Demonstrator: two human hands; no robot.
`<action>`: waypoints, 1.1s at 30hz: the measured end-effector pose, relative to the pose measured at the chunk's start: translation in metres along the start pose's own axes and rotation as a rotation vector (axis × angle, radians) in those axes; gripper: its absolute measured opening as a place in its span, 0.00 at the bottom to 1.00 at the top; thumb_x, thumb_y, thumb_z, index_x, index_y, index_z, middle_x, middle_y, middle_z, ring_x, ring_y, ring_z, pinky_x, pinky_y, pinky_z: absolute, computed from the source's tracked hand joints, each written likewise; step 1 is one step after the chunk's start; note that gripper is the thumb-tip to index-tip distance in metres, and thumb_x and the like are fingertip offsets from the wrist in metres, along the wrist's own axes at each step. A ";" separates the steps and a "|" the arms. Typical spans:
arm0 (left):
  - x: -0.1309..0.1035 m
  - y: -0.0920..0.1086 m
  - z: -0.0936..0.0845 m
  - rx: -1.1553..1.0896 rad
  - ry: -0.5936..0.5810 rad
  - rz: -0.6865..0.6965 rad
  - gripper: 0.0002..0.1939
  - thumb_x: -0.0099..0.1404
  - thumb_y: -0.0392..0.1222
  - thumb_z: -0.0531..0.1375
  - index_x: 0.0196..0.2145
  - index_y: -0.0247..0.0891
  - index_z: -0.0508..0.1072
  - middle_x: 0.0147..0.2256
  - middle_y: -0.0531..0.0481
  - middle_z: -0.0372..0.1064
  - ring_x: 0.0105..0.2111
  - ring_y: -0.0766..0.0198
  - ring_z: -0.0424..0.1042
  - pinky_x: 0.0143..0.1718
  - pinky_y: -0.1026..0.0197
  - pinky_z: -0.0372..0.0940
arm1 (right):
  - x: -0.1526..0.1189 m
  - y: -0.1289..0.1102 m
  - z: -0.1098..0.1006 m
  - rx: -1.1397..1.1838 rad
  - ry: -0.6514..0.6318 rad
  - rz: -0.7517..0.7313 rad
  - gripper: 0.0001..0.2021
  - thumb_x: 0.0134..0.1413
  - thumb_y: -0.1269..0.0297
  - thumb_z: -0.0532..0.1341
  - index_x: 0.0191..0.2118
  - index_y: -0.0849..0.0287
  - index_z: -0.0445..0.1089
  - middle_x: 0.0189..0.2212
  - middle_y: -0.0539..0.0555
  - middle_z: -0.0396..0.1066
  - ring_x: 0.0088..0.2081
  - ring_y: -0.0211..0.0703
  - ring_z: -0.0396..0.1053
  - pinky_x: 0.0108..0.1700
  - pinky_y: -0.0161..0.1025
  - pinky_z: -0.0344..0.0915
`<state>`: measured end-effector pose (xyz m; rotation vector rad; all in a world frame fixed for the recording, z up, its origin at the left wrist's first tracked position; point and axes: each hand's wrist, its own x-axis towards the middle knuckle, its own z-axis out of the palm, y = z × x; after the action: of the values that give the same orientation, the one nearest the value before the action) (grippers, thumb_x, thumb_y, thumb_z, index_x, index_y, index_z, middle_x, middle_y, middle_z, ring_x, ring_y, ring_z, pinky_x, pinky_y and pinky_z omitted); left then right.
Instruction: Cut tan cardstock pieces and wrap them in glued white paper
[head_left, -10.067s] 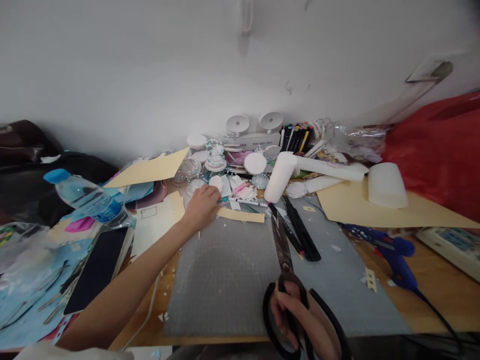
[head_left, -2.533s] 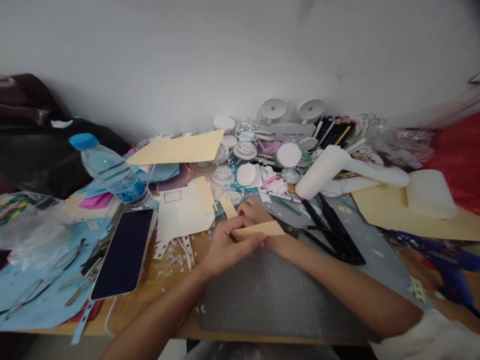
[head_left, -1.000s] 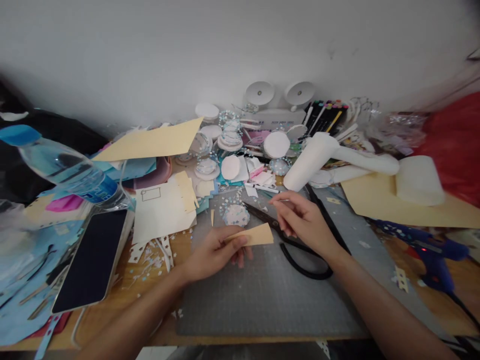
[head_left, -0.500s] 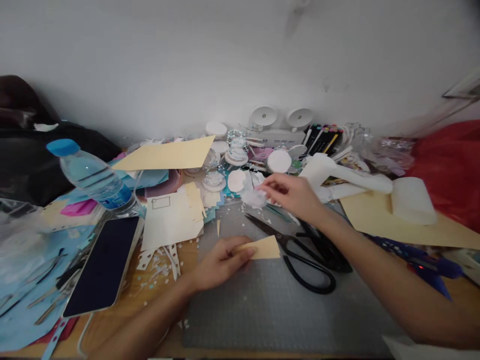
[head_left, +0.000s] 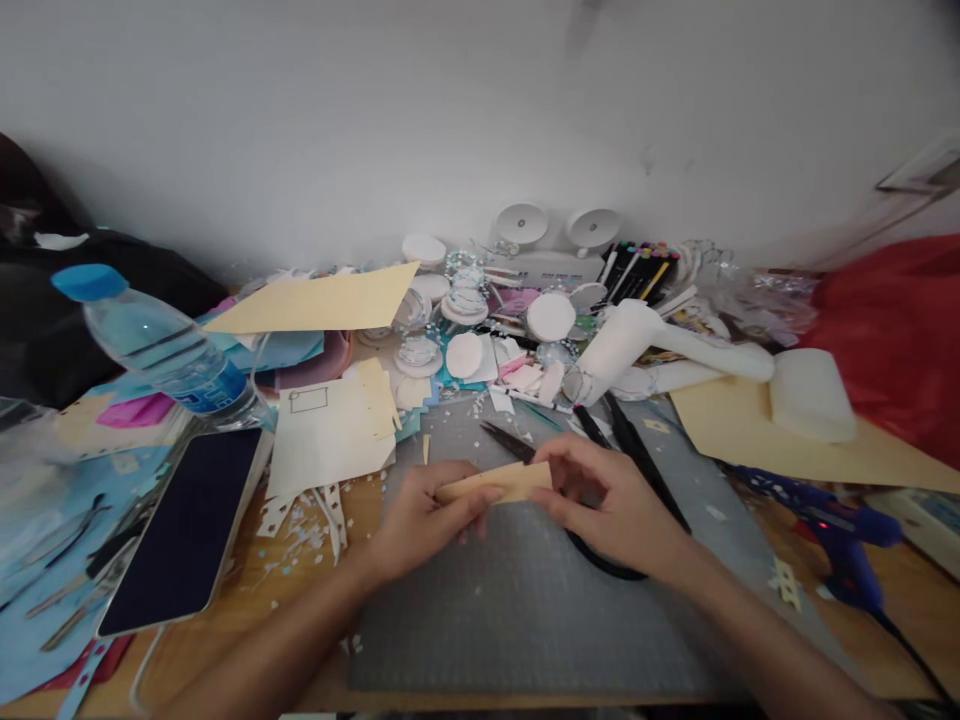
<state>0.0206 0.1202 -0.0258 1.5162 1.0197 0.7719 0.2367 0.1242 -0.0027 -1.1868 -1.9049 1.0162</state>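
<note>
A small folded strip of cream paper [head_left: 517, 482] is held level above the grey cutting mat [head_left: 480, 640]. My left hand [head_left: 427, 515] grips its left part, thumb on top and fingers underneath. At the strip's right end, my right hand [head_left: 611, 500] pinches it between thumb and fingers. Black-handled scissors [head_left: 510, 440] lie on the mat behind the strip, their blades pointing to the far left. My right hand hides much of their handles.
To the left are a phone [head_left: 191, 530], a water bottle [head_left: 172, 350] and a cream sheet with a drawn rectangle [head_left: 330, 430]. White discs [head_left: 551, 317] and markers [head_left: 641, 270] crowd the back. A blue glue gun [head_left: 840, 530] with a lit red light rests at right.
My right hand has come back from the pile behind the mat to the strip's right end. The whitish, blurred thing at its fingertips is no longer there. The view has shifted slightly.
</note>
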 end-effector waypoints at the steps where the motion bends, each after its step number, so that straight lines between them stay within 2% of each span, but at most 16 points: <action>1: 0.000 -0.001 0.001 -0.045 0.004 -0.016 0.18 0.64 0.50 0.57 0.23 0.34 0.69 0.19 0.53 0.68 0.16 0.71 0.62 0.19 0.69 0.56 | -0.002 0.003 0.004 0.015 0.036 -0.010 0.06 0.55 0.62 0.61 0.34 0.57 0.66 0.23 0.47 0.65 0.23 0.34 0.65 0.22 0.30 0.62; 3: 0.002 -0.003 0.001 -0.091 0.029 -0.027 0.19 0.65 0.51 0.56 0.22 0.34 0.69 0.19 0.52 0.69 0.15 0.71 0.62 0.19 0.69 0.57 | -0.001 0.009 0.007 0.086 0.153 -0.021 0.05 0.57 0.63 0.59 0.32 0.56 0.64 0.21 0.46 0.64 0.20 0.33 0.62 0.21 0.31 0.60; 5: 0.005 -0.003 0.000 -0.095 0.070 -0.028 0.22 0.67 0.52 0.53 0.22 0.34 0.69 0.19 0.51 0.70 0.16 0.71 0.63 0.20 0.69 0.58 | 0.002 0.015 0.005 0.150 0.345 -0.054 0.03 0.58 0.65 0.58 0.34 0.55 0.62 0.20 0.45 0.62 0.18 0.33 0.60 0.19 0.31 0.58; 7: 0.009 -0.003 -0.001 -0.104 0.119 -0.030 0.24 0.69 0.53 0.50 0.23 0.33 0.70 0.20 0.50 0.70 0.17 0.70 0.65 0.22 0.68 0.60 | 0.002 0.020 0.004 0.099 0.584 -0.170 0.04 0.57 0.68 0.58 0.34 0.55 0.62 0.21 0.46 0.62 0.19 0.34 0.61 0.20 0.32 0.59; 8: 0.011 -0.004 -0.001 -0.125 0.137 -0.037 0.25 0.69 0.53 0.49 0.24 0.33 0.70 0.21 0.49 0.71 0.19 0.70 0.66 0.24 0.68 0.61 | 0.001 0.022 0.005 0.028 0.660 -0.254 0.05 0.56 0.71 0.59 0.33 0.54 0.61 0.22 0.46 0.62 0.21 0.35 0.62 0.21 0.33 0.60; 9: 0.013 -0.004 0.000 -0.165 0.142 -0.048 0.25 0.69 0.54 0.49 0.25 0.33 0.71 0.22 0.48 0.71 0.20 0.69 0.67 0.25 0.67 0.62 | -0.001 0.024 0.008 -0.065 0.668 -0.338 0.07 0.55 0.73 0.59 0.32 0.54 0.61 0.23 0.47 0.62 0.22 0.36 0.63 0.22 0.33 0.60; 11: 0.015 -0.006 0.003 -0.275 0.102 -0.091 0.24 0.68 0.54 0.49 0.28 0.32 0.73 0.24 0.48 0.72 0.23 0.66 0.69 0.29 0.65 0.65 | -0.007 0.026 0.019 -0.240 0.490 -0.448 0.09 0.52 0.77 0.59 0.32 0.54 0.60 0.24 0.47 0.63 0.24 0.37 0.64 0.24 0.34 0.60; 14: 0.015 -0.012 0.010 -0.360 0.023 -0.176 0.22 0.67 0.54 0.50 0.31 0.34 0.73 0.28 0.49 0.72 0.28 0.64 0.70 0.33 0.63 0.66 | -0.014 0.027 0.040 -0.359 0.158 -0.444 0.09 0.52 0.77 0.57 0.32 0.54 0.61 0.23 0.47 0.65 0.23 0.38 0.64 0.25 0.37 0.60; 17: 0.012 -0.016 0.013 -0.309 0.005 -0.205 0.17 0.65 0.52 0.55 0.31 0.35 0.73 0.30 0.53 0.72 0.32 0.65 0.69 0.36 0.65 0.65 | -0.016 0.026 0.054 -0.333 0.054 -0.363 0.07 0.53 0.75 0.57 0.32 0.54 0.61 0.23 0.47 0.66 0.24 0.38 0.64 0.26 0.37 0.62; 20: 0.012 -0.015 0.010 -0.171 -0.074 -0.138 0.15 0.65 0.50 0.56 0.31 0.35 0.74 0.29 0.53 0.71 0.32 0.65 0.67 0.36 0.66 0.63 | -0.016 0.024 0.055 -0.212 -0.018 -0.281 0.07 0.54 0.72 0.59 0.37 0.55 0.61 0.26 0.47 0.67 0.22 0.34 0.63 0.24 0.33 0.62; 22: 0.012 -0.012 0.008 -0.125 -0.137 -0.101 0.16 0.67 0.50 0.55 0.32 0.35 0.74 0.28 0.52 0.71 0.30 0.65 0.68 0.33 0.66 0.63 | -0.016 0.023 0.051 -0.075 -0.016 -0.236 0.08 0.55 0.71 0.59 0.40 0.55 0.62 0.26 0.46 0.66 0.22 0.32 0.62 0.23 0.30 0.61; 23: 0.012 -0.011 0.007 -0.144 -0.166 -0.102 0.17 0.67 0.50 0.54 0.33 0.34 0.74 0.28 0.52 0.72 0.30 0.66 0.69 0.32 0.66 0.63 | -0.016 0.024 0.048 -0.015 0.031 -0.213 0.07 0.56 0.71 0.58 0.40 0.55 0.63 0.26 0.46 0.66 0.22 0.32 0.62 0.23 0.30 0.61; 26: 0.011 -0.007 0.007 -0.247 -0.230 -0.151 0.18 0.66 0.51 0.55 0.35 0.32 0.74 0.30 0.47 0.75 0.29 0.65 0.73 0.31 0.66 0.66 | -0.014 0.028 0.043 0.054 0.285 -0.137 0.08 0.56 0.70 0.59 0.41 0.54 0.64 0.29 0.47 0.62 0.24 0.33 0.60 0.22 0.30 0.59; 28: 0.009 -0.005 0.008 -0.275 -0.241 -0.169 0.18 0.65 0.51 0.57 0.34 0.31 0.75 0.31 0.45 0.76 0.28 0.64 0.75 0.30 0.65 0.68 | -0.012 0.031 0.041 0.071 0.379 -0.067 0.12 0.54 0.66 0.62 0.45 0.54 0.64 0.31 0.48 0.60 0.25 0.33 0.58 0.21 0.30 0.57; 30: 0.007 -0.004 0.008 -0.278 -0.223 -0.172 0.17 0.64 0.50 0.59 0.34 0.30 0.75 0.30 0.43 0.77 0.27 0.64 0.75 0.29 0.65 0.68 | -0.010 0.033 0.040 0.119 0.340 0.011 0.11 0.54 0.62 0.62 0.43 0.55 0.65 0.29 0.48 0.59 0.25 0.34 0.57 0.21 0.31 0.56; 33: 0.006 -0.002 0.007 -0.278 -0.181 -0.175 0.14 0.62 0.47 0.62 0.33 0.31 0.76 0.28 0.45 0.77 0.26 0.64 0.76 0.27 0.66 0.68 | -0.008 0.032 0.037 0.211 0.234 0.099 0.08 0.56 0.57 0.59 0.32 0.57 0.66 0.22 0.47 0.58 0.23 0.35 0.56 0.22 0.33 0.55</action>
<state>0.0288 0.1232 -0.0295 1.2170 0.8576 0.6124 0.2213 0.1159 -0.0492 -1.2269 -1.5324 1.0517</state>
